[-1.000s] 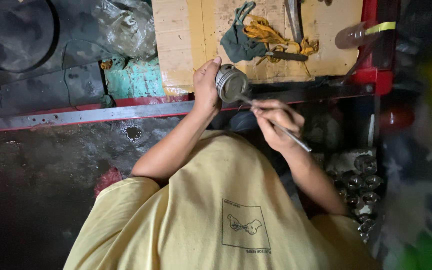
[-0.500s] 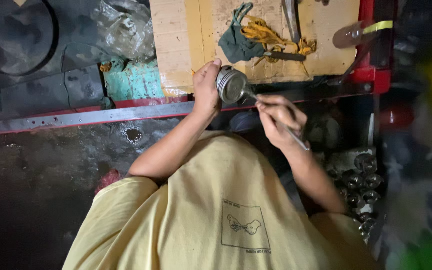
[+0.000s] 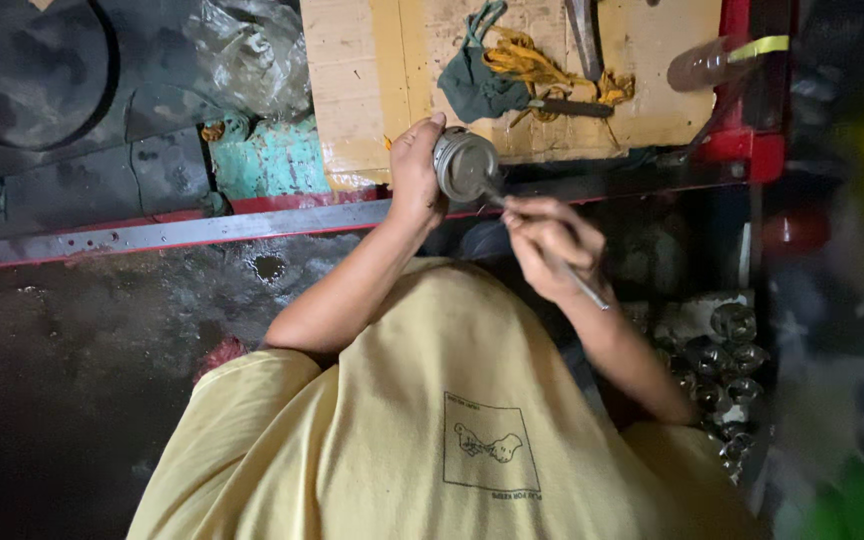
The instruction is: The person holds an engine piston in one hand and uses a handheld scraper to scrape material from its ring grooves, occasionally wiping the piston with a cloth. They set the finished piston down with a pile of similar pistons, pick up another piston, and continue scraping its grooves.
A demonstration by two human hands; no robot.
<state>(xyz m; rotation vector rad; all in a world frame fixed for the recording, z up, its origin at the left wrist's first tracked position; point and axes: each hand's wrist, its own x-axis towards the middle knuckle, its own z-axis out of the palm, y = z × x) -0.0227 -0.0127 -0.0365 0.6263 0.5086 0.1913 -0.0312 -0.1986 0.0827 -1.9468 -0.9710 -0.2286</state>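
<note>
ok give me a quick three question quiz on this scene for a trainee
1. True or false: the left hand grips the round metal part.
2. Which thing does the right hand hold? A) a hammer B) a thin metal tool C) a bottle
3. Fill in: the green rag lies on the ____ board beyond the hands.

Key
1. True: its fingers wrap the part's side.
2. B: the tool's tip points at the part's open face.
3. Wooden: the rag lies there beside some yellow scraps.
</note>
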